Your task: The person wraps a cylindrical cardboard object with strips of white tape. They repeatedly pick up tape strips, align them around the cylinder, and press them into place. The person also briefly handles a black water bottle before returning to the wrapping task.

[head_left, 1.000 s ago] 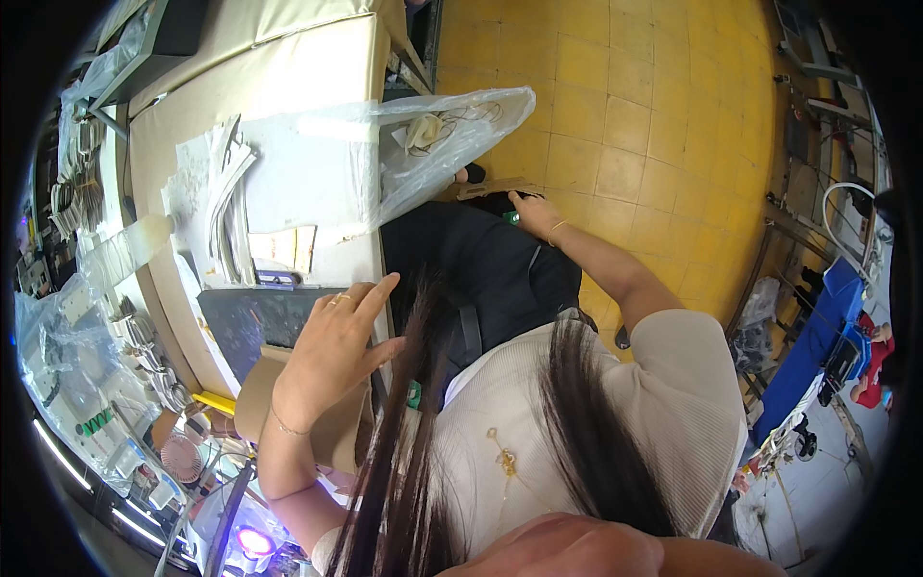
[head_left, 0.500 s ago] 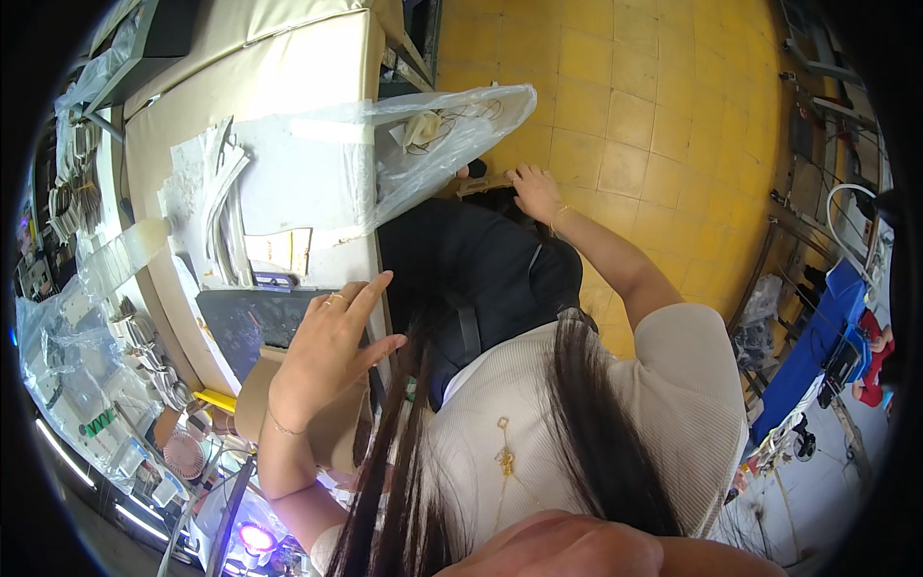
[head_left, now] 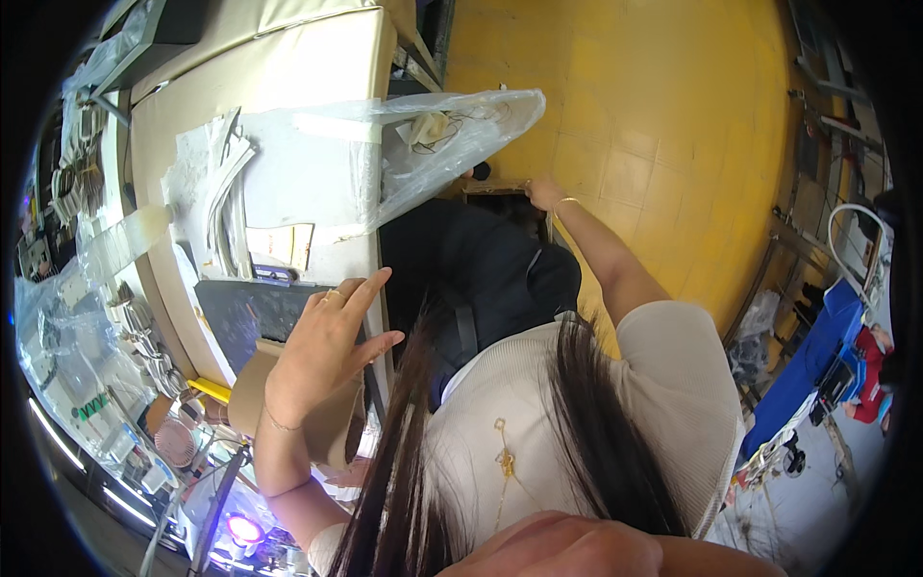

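My left hand (head_left: 332,337) is open over the near corner of the table (head_left: 322,252), beside a dark mat (head_left: 255,313). Its fingers are stretched out and apart, with nothing between them. Down by the floor beyond my legs, my right hand (head_left: 544,195) has its fingers curled on the rim corner of a brown cardboard box (head_left: 497,188). The inside of this box looks dark, and its contents cannot be made out. My leg in black trousers hides part of it.
A clear plastic bag (head_left: 461,130) hangs off the table's right edge. White strips (head_left: 224,202) and a purple tool (head_left: 274,275) lie on the table. Another cardboard box (head_left: 252,389) stands below my left hand. Yellow tiled floor (head_left: 654,144) stretches rightward to metal racks (head_left: 817,178).
My right hand has shifted slightly right and nearer, its fingers now curled at the box's corner. More of the box's opening shows. My left hand stays almost the same.
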`<state>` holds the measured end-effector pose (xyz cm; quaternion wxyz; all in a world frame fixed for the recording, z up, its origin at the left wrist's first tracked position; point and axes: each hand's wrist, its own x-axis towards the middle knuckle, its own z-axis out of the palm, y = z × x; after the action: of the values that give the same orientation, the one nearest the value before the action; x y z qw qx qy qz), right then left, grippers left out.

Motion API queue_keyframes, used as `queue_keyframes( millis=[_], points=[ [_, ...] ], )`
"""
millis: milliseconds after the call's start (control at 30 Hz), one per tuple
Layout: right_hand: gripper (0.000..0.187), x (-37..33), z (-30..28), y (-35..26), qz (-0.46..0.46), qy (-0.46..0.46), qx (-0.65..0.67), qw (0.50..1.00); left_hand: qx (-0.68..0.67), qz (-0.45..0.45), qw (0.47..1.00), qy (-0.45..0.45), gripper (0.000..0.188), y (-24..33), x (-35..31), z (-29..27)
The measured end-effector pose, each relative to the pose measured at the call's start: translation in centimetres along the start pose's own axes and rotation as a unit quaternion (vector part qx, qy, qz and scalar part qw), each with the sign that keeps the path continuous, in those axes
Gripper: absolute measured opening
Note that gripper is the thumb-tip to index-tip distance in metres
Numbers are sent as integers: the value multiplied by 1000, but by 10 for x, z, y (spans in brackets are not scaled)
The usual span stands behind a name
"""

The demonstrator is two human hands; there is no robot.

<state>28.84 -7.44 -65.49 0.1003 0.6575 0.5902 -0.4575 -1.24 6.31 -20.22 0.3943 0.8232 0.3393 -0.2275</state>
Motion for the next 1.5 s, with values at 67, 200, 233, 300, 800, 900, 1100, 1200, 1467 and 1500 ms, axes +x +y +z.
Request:
queue_keyframes(
  millis=[67,200,233,300,800,900,1100,1200,1467,1500],
  points=[
    [28,-5,8,5,-8,13,42,999,-5,1,1000,3,66,-1,-1,-1],
    [32,-10,20,17,45,14,54,997,-7,-3,1000,20,65,-6,-4,-2],
    [32,-12,23,20,49,21,63,997,-2,-6,1000,29,65,-7,-5,-1],
    [31,-9,24,26,17,42,67,997,-2,0,999,43,64,-11,-7,2],
    [56,21,26,60,-38,-145,212,966,50,26,996,64,63,-33,-11,5],
    [58,9,29,55,-76,-146,181,970,36,-2,999,26,66,-35,-9,2],
    [61,-11,-7,21,-25,-175,114,978,34,17,999,38,69,-41,-10,4],
    [61,-12,-4,7,-18,-126,-16,992,27,26,998,43,69,-42,-11,4],
    [43,14,-6,13,25,-193,-38,980,37,21,999,29,67,-37,-12,3],
    [42,9,-9,12,54,-186,4,981,43,23,998,29,67,-37,-12,3]
  ],
)
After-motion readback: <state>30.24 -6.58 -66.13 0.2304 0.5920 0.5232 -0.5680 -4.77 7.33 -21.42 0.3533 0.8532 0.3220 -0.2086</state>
